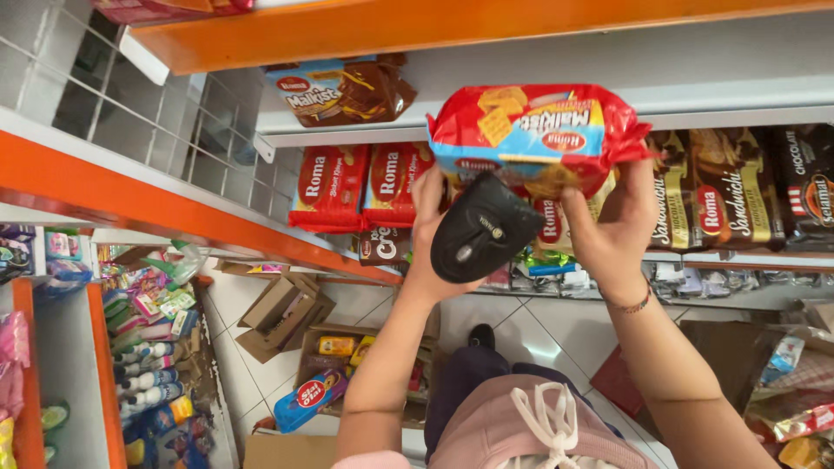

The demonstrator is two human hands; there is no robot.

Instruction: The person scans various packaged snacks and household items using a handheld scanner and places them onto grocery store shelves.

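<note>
My left hand [427, 227] grips a black handheld device [480, 231], its head pressed against the underside of a red and blue biscuit packet [534, 132]. My right hand [613, 233] holds that packet from below at its right end, with a beaded bracelet [636, 304] on the wrist. The packet is raised in front of a grey shop shelf [678, 115].
Red biscuit packs [334, 187] and brown chocolate biscuit packs [721, 191] fill the shelf behind; a brown pack [343, 89] lies on the shelf above. Open cardboard boxes [282, 313] with goods sit on the tiled floor. An orange-edged rack [104, 365] with bottles stands at left.
</note>
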